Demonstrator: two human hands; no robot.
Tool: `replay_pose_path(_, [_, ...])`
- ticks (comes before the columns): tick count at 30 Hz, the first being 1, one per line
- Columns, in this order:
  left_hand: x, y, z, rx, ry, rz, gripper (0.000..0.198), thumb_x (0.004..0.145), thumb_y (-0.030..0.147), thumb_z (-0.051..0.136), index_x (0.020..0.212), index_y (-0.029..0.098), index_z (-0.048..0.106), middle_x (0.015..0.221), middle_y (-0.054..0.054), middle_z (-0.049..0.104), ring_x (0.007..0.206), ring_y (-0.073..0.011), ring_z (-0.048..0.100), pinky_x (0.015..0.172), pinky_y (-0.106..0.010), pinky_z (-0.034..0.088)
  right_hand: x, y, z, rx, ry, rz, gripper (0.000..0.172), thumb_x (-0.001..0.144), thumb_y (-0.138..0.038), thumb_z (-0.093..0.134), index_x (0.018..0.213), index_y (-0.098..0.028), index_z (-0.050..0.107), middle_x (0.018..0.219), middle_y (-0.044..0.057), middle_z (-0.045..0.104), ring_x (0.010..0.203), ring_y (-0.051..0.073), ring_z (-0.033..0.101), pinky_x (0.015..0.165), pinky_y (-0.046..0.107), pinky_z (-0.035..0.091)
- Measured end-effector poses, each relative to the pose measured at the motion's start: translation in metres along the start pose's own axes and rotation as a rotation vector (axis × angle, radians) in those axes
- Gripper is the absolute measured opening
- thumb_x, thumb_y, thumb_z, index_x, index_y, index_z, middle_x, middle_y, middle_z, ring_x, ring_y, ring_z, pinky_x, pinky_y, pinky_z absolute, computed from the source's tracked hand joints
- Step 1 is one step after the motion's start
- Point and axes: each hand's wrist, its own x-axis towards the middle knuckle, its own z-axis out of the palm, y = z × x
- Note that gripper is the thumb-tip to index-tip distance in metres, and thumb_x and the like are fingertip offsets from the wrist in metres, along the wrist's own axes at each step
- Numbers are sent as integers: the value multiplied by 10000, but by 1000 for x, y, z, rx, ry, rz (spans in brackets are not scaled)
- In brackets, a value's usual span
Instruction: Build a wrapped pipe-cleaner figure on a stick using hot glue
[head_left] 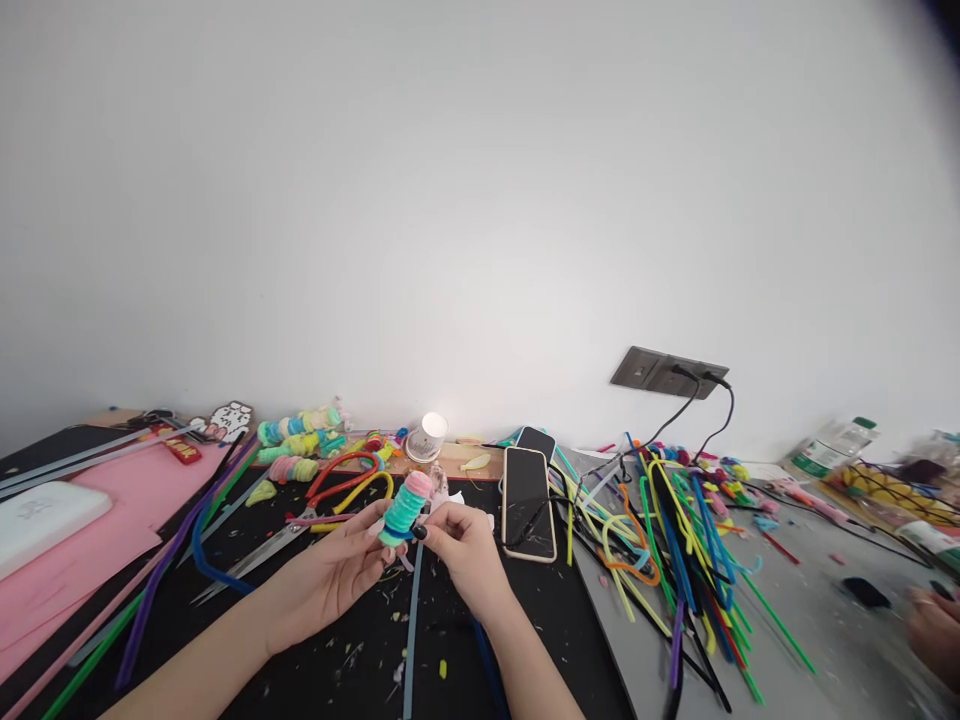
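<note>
Head view: holding a pink, teal and blue coil (406, 508) over the bench (574, 640), between near and far edges, cradled in the curled fingers of the left hand (322, 582) and pinched at the blue lower end by the right hand (466, 558). Can see a grey stem (412, 630) beneath, running to the near edge; cannot tell if joined to the coil. Can see scissors (281, 540) left of the coil, a cup (427, 440) by the far edge, a phone (529, 482) and piled stems (686, 540) right of the hands.
</note>
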Motion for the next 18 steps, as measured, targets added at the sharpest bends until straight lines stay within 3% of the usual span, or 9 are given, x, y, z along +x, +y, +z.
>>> replay_pose_path(6, [-1, 0, -2, 19, -52, -36, 424, 731, 154, 803, 1126, 210, 657, 780, 2, 701, 670, -111, 706, 654, -163, 594, -1, 1, 0, -2, -34, -4, 411, 666, -501, 782, 555, -170, 566, 538, -43, 512, 518, 96, 389, 511, 224, 317])
replay_pose_path(12, [-3, 1, -1, -8, -91, -56, 440, 701, 143, 824, 1111, 191, 671, 737, -9, 707, 656, -105, 703, 622, -146, 580, -1, 1, 0, 63, -48, -28, 310, 672, -403, 796, 593, -176, 600, 582, -36, 552, 536, 102, 430, 539, 228, 345])
replay_pose_path(18, [-4, 1, -3, 13, -109, -64, 401, 734, 164, 802, 1116, 195, 683, 749, -19, 720, 657, -110, 705, 613, -149, 573, -1, 0, 1, 103, -63, -32, 297, 651, -411, 813, 625, -181, 626, 621, -24, 585, 565, 115, 476, 559, 236, 377])
